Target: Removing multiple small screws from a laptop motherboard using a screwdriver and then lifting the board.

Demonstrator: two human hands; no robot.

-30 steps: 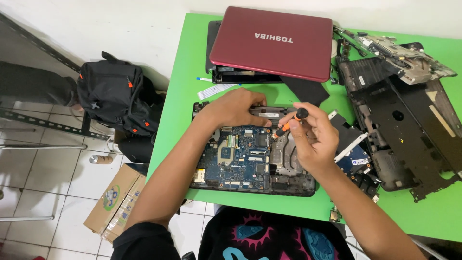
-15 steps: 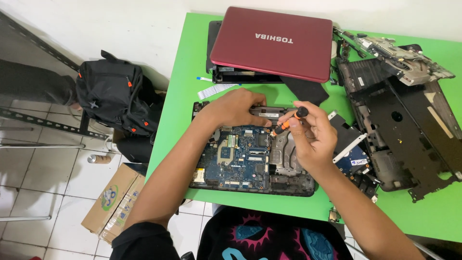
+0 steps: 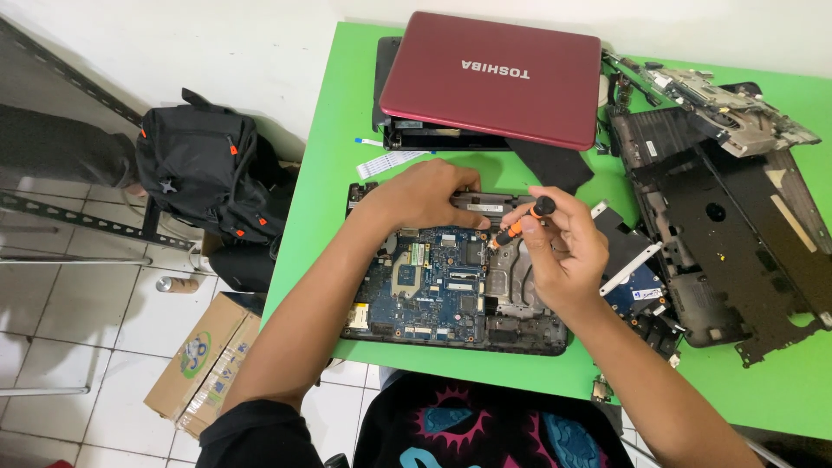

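Nearest me, the opened laptop base with its exposed blue circuit board [image 3: 433, 282] lies flat on the green table [image 3: 329, 173], close to the front edge. My right hand [image 3: 568, 256] is over its right half, beside the grey metal heat sink [image 3: 516, 282]; the fingers are closed around a small screwdriver with an orange shaft and black cap [image 3: 520, 224], held tilted, tip down-left toward the board. My left hand [image 3: 429, 195] rests palm down on the base's far edge, fingers curled loosely over the rim; whether they grip anything I cannot tell. Just right of my right hand lies a hard drive [image 3: 637, 282]. Further right sits a black plastic laptop shell [image 3: 719, 234]. Farthest, a closed dark red laptop [image 3: 494, 78] rests on a black part.
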